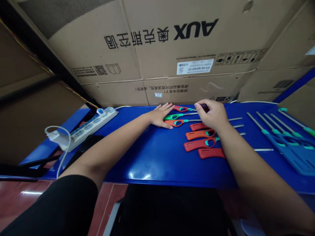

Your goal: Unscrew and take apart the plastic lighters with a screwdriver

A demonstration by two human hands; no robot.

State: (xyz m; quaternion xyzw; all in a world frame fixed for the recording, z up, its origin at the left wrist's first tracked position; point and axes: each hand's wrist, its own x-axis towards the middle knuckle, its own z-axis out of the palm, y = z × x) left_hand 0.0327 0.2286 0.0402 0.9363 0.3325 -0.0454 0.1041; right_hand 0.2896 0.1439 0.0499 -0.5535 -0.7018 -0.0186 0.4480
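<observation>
My left hand (159, 116) lies flat with fingers spread over the handles of several long-nosed gas lighters. Under it show a red lighter (180, 108), a green lighter (173, 116) and an orange-red lighter (175, 123), their metal barrels pointing right. My right hand (213, 113) is closed around a dark, round-ended handle (204, 107), just right of those lighters; the lower part of this tool is hidden. Beneath my right hand and forearm rest more lighters, among them an orange lighter (197, 134) and a red lighter (197, 145), partly covered.
Blue lighters (295, 152) lie side by side at the right of the blue table (152, 157). A white power strip (91, 126) with a cable sits at the left. Behind the table stands a large cardboard sheet (152, 62). A small label (158, 95) is stuck on it.
</observation>
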